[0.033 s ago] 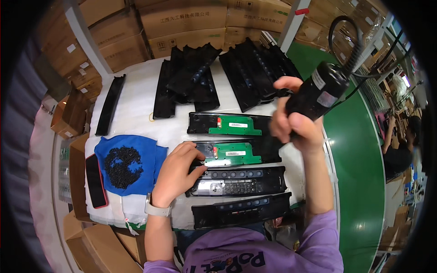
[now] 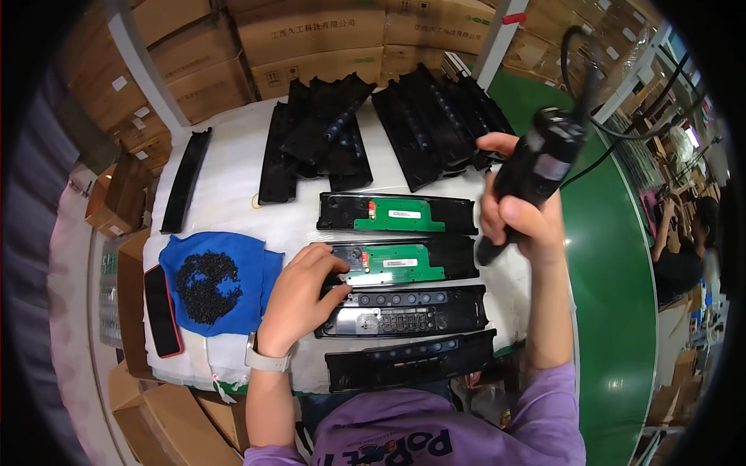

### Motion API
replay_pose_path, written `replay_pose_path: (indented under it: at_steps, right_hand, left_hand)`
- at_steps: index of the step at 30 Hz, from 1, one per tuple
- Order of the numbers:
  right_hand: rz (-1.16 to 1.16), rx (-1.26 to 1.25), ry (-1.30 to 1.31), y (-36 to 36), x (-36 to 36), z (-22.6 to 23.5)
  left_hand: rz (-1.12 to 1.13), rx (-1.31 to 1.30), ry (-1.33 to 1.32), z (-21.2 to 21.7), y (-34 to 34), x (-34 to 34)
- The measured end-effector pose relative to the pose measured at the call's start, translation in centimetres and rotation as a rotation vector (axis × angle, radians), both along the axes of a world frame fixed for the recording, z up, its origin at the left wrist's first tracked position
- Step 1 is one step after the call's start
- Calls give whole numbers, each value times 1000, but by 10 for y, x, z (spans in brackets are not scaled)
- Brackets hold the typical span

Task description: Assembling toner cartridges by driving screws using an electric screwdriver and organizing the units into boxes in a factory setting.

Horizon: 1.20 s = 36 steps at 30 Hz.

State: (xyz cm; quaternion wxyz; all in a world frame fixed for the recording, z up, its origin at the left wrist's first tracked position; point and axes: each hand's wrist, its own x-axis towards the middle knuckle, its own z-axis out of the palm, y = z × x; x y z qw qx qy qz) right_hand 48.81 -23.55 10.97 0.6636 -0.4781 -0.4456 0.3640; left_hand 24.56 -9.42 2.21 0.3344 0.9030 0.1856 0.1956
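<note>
My right hand (image 2: pixel 522 203) is wrapped round a black electric screwdriver (image 2: pixel 542 159), raised over the right ends of the panels, with its narrow end pointing down and to the left. My left hand (image 2: pixel 305 291) grips the left end of a black plastic panel (image 2: pixel 458 260), fingers on top and thumb along its near edge. A green circuit board (image 2: pixel 398 264) with a white label lies in that panel. Beyond it is a similar panel (image 2: pixel 342 212) with its own green board. Nearer me lie a panel with round buttons (image 2: pixel 458 314) and another black panel (image 2: pixel 412 369).
A blue cloth (image 2: pixel 260 272) bears a heap of small black parts (image 2: pixel 206 291), beside a red-edged phone (image 2: pixel 162 314). Black panels are piled at the back (image 2: pixel 311 147) and back right (image 2: pixel 435 128); one stands alone (image 2: pixel 185 182) at left. Cartons (image 2: pixel 311 31) line the back.
My right hand and the screwdriver have shifted slightly right and tilted more upright, uncovering the panels' right ends. My left hand has stayed on the same panel.
</note>
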Motion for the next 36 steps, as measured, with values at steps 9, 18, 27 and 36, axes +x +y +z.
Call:
replay_pose_path:
  at_steps: [9,18,27,36]
  right_hand:
    - [-433,-809,-908,-72,65,-66]
    - [-135,-194,-991,-57,38,-62]
    - [17,-231,-1057,-41,47,-81]
    - [52,-242,-1014,-37,53,-87]
  left_hand:
    - [74,86,-41,-1,-1,11]
    - [121,-96,104,-4,10,16]
    - [85,-168,113,-7,15,19]
    - [124,-193,22,-12,19,20]
